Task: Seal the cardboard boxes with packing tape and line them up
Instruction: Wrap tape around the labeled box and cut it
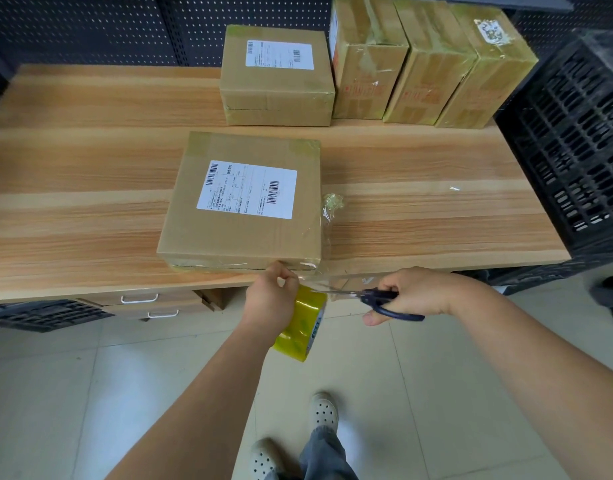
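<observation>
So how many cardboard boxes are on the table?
5. The front box lies flat near the table's front edge. The back box lies behind it. Three tall boxes stand to its right. More could hide behind them.

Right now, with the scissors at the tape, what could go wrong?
The scissors blades sit close to the left hand holding the tape roll; a slip could nick it. The cut strip may stick to itself, like the crumpled tape on the near box. That box sits at the table edge; a tug could drag it off.
</observation>
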Tool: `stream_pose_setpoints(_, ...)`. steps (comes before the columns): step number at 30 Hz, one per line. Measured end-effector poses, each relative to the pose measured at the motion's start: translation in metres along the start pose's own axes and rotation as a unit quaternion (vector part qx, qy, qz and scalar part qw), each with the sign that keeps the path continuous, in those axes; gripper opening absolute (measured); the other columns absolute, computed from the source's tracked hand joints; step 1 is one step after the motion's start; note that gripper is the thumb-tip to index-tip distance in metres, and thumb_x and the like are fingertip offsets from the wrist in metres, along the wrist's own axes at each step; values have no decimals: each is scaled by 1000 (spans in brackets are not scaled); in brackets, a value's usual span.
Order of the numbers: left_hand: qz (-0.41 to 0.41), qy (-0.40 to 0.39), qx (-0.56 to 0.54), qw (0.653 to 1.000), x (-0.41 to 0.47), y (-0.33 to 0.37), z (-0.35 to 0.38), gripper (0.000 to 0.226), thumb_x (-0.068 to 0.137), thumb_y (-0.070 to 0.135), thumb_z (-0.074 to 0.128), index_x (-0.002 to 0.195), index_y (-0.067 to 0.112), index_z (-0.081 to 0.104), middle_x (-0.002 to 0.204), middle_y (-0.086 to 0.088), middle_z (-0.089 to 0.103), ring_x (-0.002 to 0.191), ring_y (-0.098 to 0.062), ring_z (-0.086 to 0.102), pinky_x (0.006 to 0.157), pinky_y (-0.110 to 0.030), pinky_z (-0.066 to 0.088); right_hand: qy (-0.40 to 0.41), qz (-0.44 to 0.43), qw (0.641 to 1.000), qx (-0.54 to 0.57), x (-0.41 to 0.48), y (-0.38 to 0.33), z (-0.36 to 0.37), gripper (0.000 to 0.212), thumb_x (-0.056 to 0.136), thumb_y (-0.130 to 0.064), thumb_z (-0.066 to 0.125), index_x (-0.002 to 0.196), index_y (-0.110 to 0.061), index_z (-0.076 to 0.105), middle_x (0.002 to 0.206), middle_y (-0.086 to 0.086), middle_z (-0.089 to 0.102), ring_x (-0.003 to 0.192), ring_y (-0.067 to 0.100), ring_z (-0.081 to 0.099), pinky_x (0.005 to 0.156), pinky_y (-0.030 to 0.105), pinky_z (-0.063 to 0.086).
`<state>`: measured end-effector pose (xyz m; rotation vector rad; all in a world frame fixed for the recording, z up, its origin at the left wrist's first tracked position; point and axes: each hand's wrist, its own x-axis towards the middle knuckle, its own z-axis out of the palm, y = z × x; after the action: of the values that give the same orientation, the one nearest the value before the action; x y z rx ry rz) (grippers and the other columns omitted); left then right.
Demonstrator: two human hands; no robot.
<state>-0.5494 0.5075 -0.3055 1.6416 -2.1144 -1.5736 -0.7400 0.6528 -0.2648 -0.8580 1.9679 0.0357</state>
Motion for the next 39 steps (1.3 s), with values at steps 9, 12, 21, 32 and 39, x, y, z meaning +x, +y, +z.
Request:
stream_pose_setpoints(9,10,-17,-29,999,-1,-9,-19,16,97,33,49,89,23,57,74,-1,51,63,-18,44,58,-29,34,-11,-16,999,32,-3,17,8,63,46,-84,70,69,-28,55,68,-13,51,70,10,52,69,29,34)
stream_pose_setpoints(12,6,-23,-67,997,-7,-15,-20,15,98,36,48,90,28,56,81,-1,54,67,-19,46,62,-30,37,9,-23,997,76,-2,15,13,60,55,-78,74,84,-26,65,81,-11,59,85,13,60,75,27,39)
stream_pose_setpoints(21,-36,-28,-147,988,-22,-40,-23,11,92,18,58,97,28,58,83,2,60,67,-15,53,60,-25,41,-8,-37,996,78,12,-12,40,49,66,-70,74,76,-24,59,75,-9,54,73,9,53,69,26,36)
stream_pose_setpoints(32,-22,-47,-132,990,-25,-50,-29,16,94,22,57,99,35,52,89,4,63,72,-16,57,67,-29,46,-9,-33,997,64,18,-40,54,59,60,-77,72,82,-22,68,74,-7,55,76,12,56,68,28,36)
stream_pose_setpoints(39,-21,-48,-122,991,-26,-52,-33,16,97,23,56,110,31,51,90,7,58,74,-10,55,60,-25,44,5,-19,996,90,17,-46,57,62,49,-77,76,79,-23,75,63,-5,58,57,9,49,62,25,36)
